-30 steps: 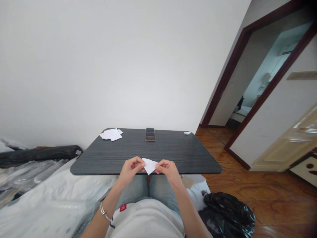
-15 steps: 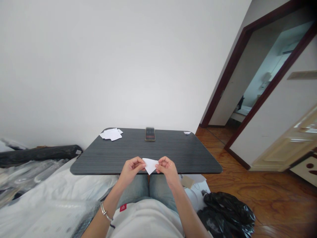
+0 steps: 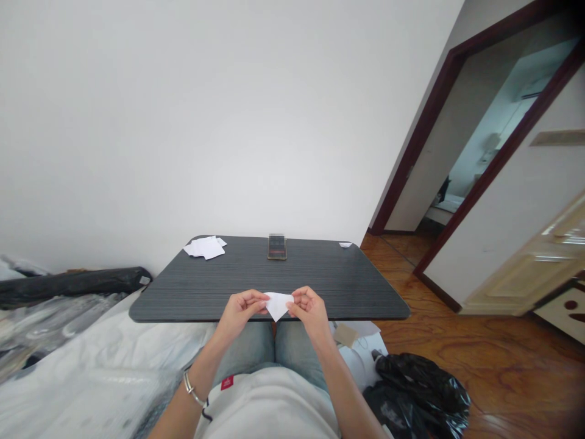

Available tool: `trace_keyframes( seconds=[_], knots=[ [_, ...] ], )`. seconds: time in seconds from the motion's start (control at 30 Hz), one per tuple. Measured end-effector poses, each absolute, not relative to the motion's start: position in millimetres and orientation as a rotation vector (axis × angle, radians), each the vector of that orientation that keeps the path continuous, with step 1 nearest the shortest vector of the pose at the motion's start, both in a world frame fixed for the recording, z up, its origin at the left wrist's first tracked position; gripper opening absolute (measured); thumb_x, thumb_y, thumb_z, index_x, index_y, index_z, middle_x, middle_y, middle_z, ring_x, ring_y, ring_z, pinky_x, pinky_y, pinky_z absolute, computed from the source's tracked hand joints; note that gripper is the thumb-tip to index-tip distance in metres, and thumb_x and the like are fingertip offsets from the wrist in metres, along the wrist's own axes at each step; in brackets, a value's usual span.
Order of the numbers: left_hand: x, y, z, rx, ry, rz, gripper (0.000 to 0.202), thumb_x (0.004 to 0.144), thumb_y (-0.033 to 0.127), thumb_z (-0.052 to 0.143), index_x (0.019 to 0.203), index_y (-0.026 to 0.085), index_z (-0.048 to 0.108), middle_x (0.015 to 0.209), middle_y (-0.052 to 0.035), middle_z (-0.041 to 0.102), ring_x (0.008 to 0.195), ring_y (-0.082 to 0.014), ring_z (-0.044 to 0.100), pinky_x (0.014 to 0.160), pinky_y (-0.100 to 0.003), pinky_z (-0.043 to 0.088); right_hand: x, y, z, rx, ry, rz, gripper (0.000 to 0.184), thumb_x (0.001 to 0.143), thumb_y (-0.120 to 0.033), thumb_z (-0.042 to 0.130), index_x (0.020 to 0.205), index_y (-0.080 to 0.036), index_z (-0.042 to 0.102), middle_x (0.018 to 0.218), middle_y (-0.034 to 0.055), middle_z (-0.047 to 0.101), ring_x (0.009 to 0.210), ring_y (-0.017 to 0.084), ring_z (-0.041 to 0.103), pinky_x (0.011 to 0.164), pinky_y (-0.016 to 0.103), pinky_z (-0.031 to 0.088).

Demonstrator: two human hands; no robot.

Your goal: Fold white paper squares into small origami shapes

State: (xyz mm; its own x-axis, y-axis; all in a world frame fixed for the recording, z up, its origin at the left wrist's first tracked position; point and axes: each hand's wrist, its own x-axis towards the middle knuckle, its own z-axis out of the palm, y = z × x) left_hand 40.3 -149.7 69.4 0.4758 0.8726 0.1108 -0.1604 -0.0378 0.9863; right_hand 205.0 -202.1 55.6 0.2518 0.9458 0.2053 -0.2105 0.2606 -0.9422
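Observation:
A small white piece of folded paper (image 3: 277, 306), roughly a triangle pointing down, is held at the table's front edge. My left hand (image 3: 241, 310) pinches its left corner between thumb and fingers. On the other side, my right hand (image 3: 311, 310) grips the right corner the same way. The fingers hide both corners of the paper. Beneath the hands is the dark wood-grain table (image 3: 219, 280).
Several white paper sheets (image 3: 205, 247) lie in a pile at the back left. A phone (image 3: 276, 247) rests at the back middle, and a small white folded paper (image 3: 345, 244) at the back right corner. Black plastic bags (image 3: 420, 390) are on the floor to the right.
The paper's upper edge has shifted slightly and now looks a little more curved. Both hands keep their pinch in nearly the same place.

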Motion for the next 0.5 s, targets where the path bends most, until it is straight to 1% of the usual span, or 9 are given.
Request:
trace_keyframes(
  seconds=[0.27, 0.37, 0.43, 0.5],
  knots=[
    [43.9, -150.6, 68.4, 1.298, 0.764, 0.982, 0.020, 0.058, 0.024, 0.069, 0.070, 0.010, 0.063, 0.069, -0.0053, 0.068, 0.061, -0.0146, 0.062, 0.058, -0.024, 0.051, 202.9, -201.9, 55.1, -0.974, -0.982, 0.928, 0.021, 0.060, -0.019, 0.067, 0.072, -0.016, 0.050, 0.054, -0.0037, 0.057, 0.044, 0.008, 0.049, 0.043, 0.019, 0.040],
    [46.5, -152.0, 66.6, 1.271, 0.776, 1.006, 0.019, 0.057, 0.023, 0.069, 0.069, 0.010, 0.062, 0.064, -0.0042, 0.068, 0.058, -0.0130, 0.061, 0.057, -0.022, 0.051, 201.8, -201.5, 54.6, -0.968, -0.965, 0.907, 0.022, 0.059, -0.019, 0.067, 0.073, -0.016, 0.051, 0.054, -0.0041, 0.056, 0.044, 0.008, 0.049, 0.043, 0.018, 0.040],
    [47.8, -153.1, 66.7, 1.257, 0.787, 1.034, 0.019, 0.057, 0.023, 0.069, 0.068, 0.010, 0.062, 0.060, -0.0026, 0.067, 0.055, -0.0114, 0.060, 0.056, -0.020, 0.050, 199.9, -200.7, 53.8, -0.950, -0.928, 0.897, 0.026, 0.058, -0.019, 0.068, 0.077, -0.016, 0.051, 0.051, -0.0057, 0.055, 0.042, 0.007, 0.049, 0.043, 0.018, 0.040],
    [48.5, -154.3, 68.1, 1.252, 0.798, 1.065, 0.019, 0.057, 0.022, 0.069, 0.069, 0.010, 0.061, 0.057, -0.0012, 0.066, 0.053, -0.0104, 0.060, 0.055, -0.019, 0.050, 197.8, -200.0, 53.0, -0.919, -0.871, 0.919, 0.032, 0.058, -0.019, 0.069, 0.084, -0.017, 0.050, 0.049, -0.0071, 0.054, 0.042, 0.008, 0.050, 0.044, 0.019, 0.041]
  ],
)
